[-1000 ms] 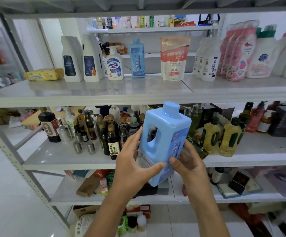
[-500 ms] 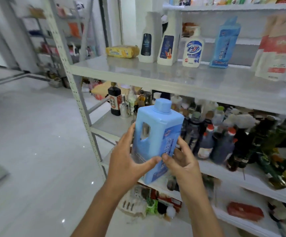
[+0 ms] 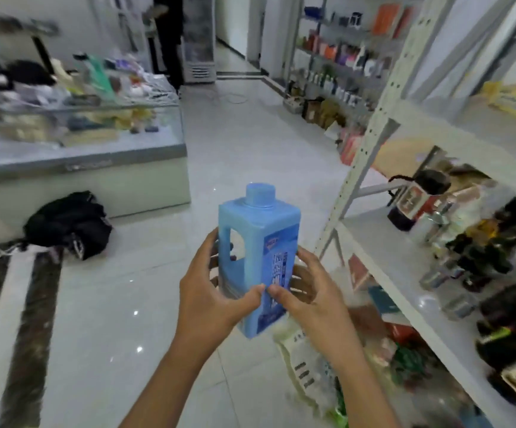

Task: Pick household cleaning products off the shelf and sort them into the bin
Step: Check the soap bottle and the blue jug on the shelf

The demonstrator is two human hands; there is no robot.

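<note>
I hold a light blue square bottle [image 3: 252,239] with a round blue cap and a cut-out handle upright in front of me, over the white tiled floor. My left hand [image 3: 212,293] grips its left side, thumb across the front near the bottom. My right hand [image 3: 307,291] grips its right side over the printed label, thumb meeting the left thumb. The metal shelf [image 3: 383,267] I took it from now stands at the right. No bin shows in this view.
Dark bottles [image 3: 478,248] crowd the shelf's middle level, and packets [image 3: 309,366] lie at its foot. A glass counter [image 3: 80,156] stands at the left with a black bag [image 3: 68,223] on the floor beside it. A person [image 3: 170,35] stands far back. More shelves [image 3: 337,66] line the aisle.
My view has swung left, away from the shelf and toward the open floor and counter. The blue bottle stays upright in both hands, held the same way.
</note>
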